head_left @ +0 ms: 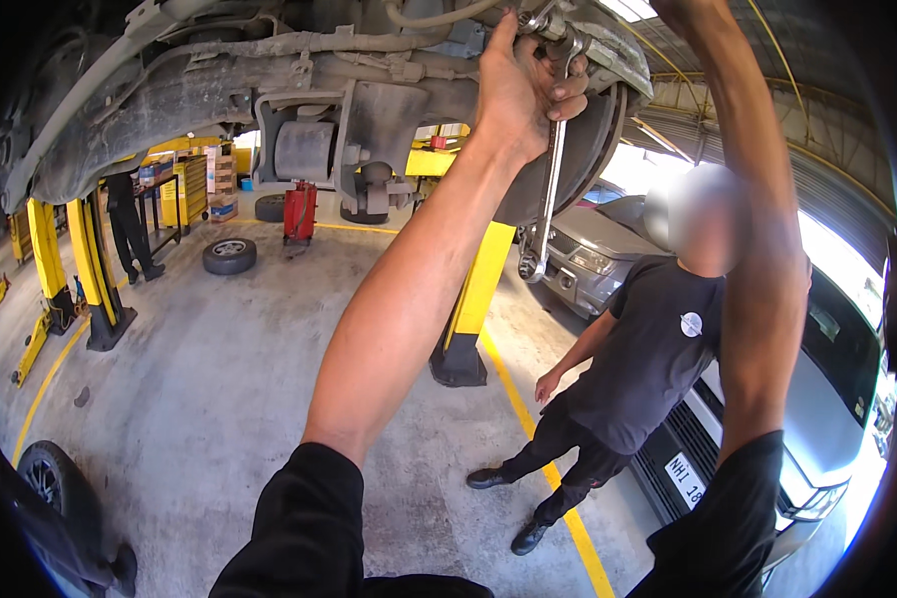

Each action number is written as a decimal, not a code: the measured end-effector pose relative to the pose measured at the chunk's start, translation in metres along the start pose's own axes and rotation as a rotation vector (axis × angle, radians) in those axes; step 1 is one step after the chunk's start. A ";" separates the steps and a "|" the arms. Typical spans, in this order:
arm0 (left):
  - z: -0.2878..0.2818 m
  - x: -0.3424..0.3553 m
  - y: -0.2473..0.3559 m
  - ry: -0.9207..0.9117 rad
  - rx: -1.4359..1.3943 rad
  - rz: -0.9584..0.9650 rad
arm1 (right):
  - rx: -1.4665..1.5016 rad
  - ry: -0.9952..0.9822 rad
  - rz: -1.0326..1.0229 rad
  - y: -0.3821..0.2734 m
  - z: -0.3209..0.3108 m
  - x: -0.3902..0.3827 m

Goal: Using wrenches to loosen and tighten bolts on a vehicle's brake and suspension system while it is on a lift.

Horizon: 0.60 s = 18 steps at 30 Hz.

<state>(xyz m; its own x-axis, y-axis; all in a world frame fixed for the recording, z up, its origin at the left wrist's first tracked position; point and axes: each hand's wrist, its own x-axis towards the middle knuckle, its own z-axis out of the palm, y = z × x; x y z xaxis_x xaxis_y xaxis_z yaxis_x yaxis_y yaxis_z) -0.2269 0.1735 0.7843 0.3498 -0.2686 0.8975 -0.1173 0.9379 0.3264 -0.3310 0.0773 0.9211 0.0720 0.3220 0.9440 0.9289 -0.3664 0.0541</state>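
Observation:
My left hand [530, 85] is raised to the underside of a lifted vehicle [199, 100], its fingers curled round a long chrome wrench [549, 189]. The wrench hangs downward below my fingers and ends in a round head. Above the fingers, more shiny metal meets the suspension parts, but I cannot make out how they join. Just behind lies a brake disc [608, 149]. My right arm [757, 229] reaches up past the top edge, so my right hand is out of the picture.
A co-worker in dark clothes [633, 369] stands close on the right, before a parked silver vehicle [837, 399]. Yellow lift posts [478, 289] rise nearby. On the floor lie a wheel [229, 256] and a red machine [299, 211]. Another wheel [58, 483] is at lower left.

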 end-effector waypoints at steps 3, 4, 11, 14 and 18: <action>-0.003 0.011 0.000 0.049 0.051 -0.006 | -0.156 -0.069 0.042 -0.008 0.007 0.034; -0.005 0.013 0.003 0.029 0.055 -0.006 | -0.160 -0.075 0.041 -0.012 0.012 0.045; -0.006 0.018 -0.006 0.123 0.077 -0.012 | -0.227 -0.201 0.102 0.001 0.006 0.068; -0.012 0.018 0.002 0.119 0.105 -0.042 | -0.292 0.089 -0.243 -0.033 0.015 -0.025; -0.029 0.022 0.024 -0.147 0.182 -0.127 | -0.466 0.031 -0.668 0.024 0.077 -0.168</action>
<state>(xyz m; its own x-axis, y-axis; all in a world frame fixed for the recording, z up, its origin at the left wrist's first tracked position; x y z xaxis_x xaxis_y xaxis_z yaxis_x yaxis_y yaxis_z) -0.1948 0.1961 0.8031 0.2350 -0.4228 0.8753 -0.2514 0.8434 0.4749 -0.2928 0.0816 0.7389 -0.4600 0.5796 0.6726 0.5249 -0.4334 0.7325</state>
